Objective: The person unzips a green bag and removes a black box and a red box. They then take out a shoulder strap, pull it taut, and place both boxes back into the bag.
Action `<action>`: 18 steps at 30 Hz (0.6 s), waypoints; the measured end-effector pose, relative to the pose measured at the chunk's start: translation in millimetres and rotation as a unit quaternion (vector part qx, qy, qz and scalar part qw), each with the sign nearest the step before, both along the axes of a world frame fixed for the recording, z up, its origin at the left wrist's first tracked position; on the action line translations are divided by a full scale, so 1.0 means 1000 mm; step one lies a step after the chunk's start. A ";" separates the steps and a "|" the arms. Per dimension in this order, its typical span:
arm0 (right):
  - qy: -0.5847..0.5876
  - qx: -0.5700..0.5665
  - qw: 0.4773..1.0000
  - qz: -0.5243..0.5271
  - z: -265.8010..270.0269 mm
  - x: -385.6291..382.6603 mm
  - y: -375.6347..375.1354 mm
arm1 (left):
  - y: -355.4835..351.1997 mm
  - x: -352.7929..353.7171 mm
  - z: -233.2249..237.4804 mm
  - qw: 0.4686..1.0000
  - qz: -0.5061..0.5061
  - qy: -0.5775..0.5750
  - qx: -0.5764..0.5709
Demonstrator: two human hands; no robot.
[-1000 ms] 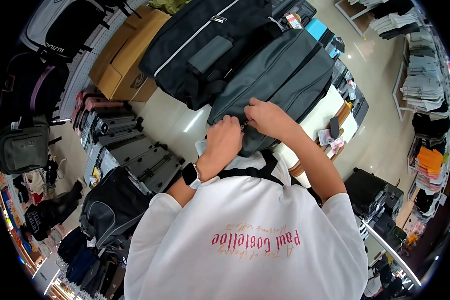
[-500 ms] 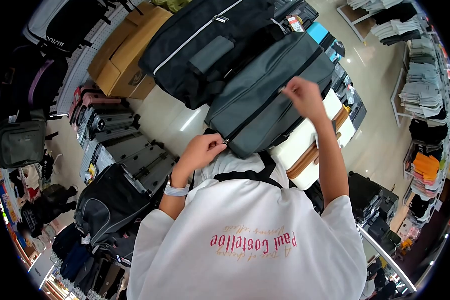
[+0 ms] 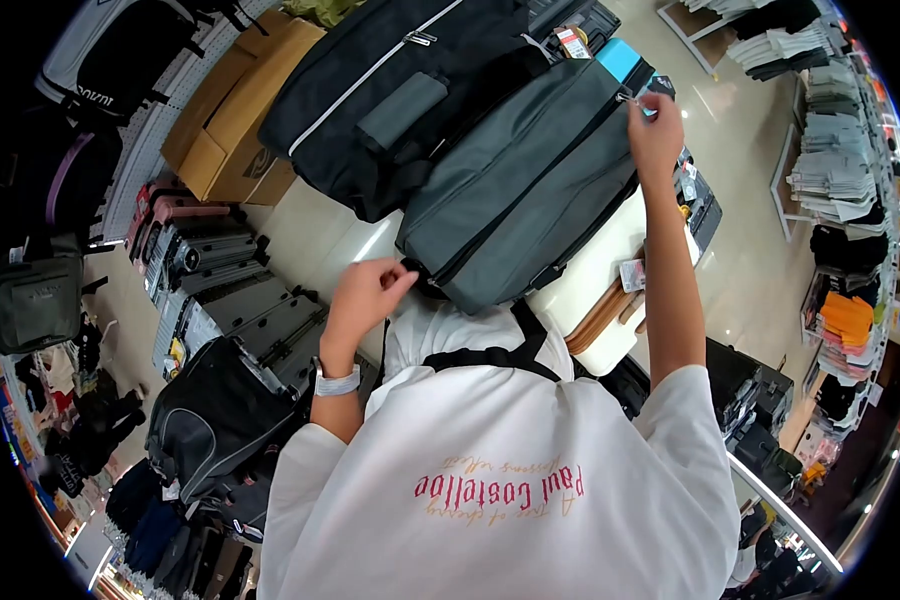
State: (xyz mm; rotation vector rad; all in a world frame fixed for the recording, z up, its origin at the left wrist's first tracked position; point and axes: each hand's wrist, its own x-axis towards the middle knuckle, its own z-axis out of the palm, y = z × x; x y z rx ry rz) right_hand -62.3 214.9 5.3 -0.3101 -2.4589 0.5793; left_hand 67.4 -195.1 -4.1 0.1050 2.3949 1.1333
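A dark grey bag (image 3: 520, 170) lies in front of my body, with a long black zipper running lengthwise along its top. My right hand (image 3: 656, 128) is at the far right end of that zipper, its fingers pinched on the metal zipper pull (image 3: 625, 97). My left hand (image 3: 372, 290) is beside the bag's near left end, thumb and fingertips close together, with nothing visible between them. Just beyond the grey bag is a black bag (image 3: 345, 80) with a white-edged zipper and a grey handle wrap.
A cardboard box (image 3: 225, 110) stands at the upper left. Silver and pink suitcases (image 3: 205, 250) line the left, near a black bag (image 3: 215, 415). A cream suitcase (image 3: 595, 290) is under my right forearm. Folded clothes (image 3: 835, 170) fill shelves at the right.
My right hand has moved the zipper pull up and right to the bag's far end. My left hand has left the near zipper end and moved slightly left.
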 end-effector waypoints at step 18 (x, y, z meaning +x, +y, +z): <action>-0.092 0.003 0.944 0.316 -0.022 0.126 -0.103 | 0.112 -0.081 -0.030 0.884 -0.150 0.413 -0.158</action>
